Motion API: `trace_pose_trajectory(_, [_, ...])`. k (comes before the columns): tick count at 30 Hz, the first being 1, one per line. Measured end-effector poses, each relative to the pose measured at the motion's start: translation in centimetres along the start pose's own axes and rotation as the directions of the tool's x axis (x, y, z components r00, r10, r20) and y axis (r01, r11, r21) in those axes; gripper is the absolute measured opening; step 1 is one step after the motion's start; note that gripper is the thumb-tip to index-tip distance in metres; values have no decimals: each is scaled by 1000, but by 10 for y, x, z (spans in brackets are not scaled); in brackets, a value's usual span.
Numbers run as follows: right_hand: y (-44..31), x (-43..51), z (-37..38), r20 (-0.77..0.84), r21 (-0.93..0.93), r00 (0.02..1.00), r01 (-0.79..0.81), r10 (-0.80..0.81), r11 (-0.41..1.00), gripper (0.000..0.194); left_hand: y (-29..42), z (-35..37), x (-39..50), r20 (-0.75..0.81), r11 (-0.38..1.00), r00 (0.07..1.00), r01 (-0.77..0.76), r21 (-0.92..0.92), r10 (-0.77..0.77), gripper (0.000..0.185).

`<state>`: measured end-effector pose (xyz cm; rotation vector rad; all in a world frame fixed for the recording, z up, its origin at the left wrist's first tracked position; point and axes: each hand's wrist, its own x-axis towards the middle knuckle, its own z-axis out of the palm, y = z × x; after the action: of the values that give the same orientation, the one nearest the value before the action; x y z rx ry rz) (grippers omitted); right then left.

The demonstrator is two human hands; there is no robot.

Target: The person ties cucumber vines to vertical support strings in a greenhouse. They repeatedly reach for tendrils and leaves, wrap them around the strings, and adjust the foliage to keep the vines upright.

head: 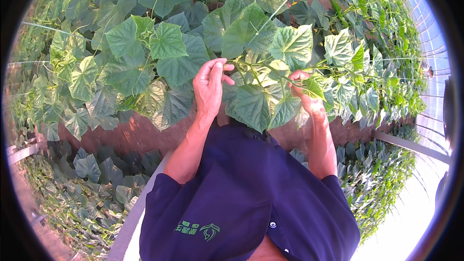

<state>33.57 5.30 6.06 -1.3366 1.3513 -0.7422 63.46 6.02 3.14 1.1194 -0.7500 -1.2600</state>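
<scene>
A cucumber vine [266,66] runs sideways between my two hands, with broad toothed leaves hanging below it. My left hand [209,88] pinches the vine's left part between thumb and forefinger, the other fingers bent and apart. Farther right, my right hand [306,92] has its fingers curled around the stem, partly hidden by a small bright leaf [314,87]. A large cucumber leaf [253,106] hangs between the wrists. Just above the hands, a pale taut string [284,1] slants down into the leaves.
Dense cucumber plants [127,40] stand ahead and to both sides. Horizontal strings [398,58] cross the row at left and right. Bare soil [152,130] lies below the leaves. A greenhouse wall of clear film [429,29] curves along the right, and a pale beam [411,146] reaches in there.
</scene>
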Motion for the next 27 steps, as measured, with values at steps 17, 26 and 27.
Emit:
trace_pose_trajectory(17, [13,8,-5,681,508,718,-320,145,-800,5,-27,47,8,478,701,820,-541,465,316,46])
trace_pose_trajectory(26, [3,9,-7,547,687,782,-623,297,375,9,-32,48,2,477,559,754,-656,507,451,33])
trace_pose_trajectory(27, [1,11,-5,418,440,877,-425,238,791,8,-33,47,0,478,559,755,-655,509,449,33])
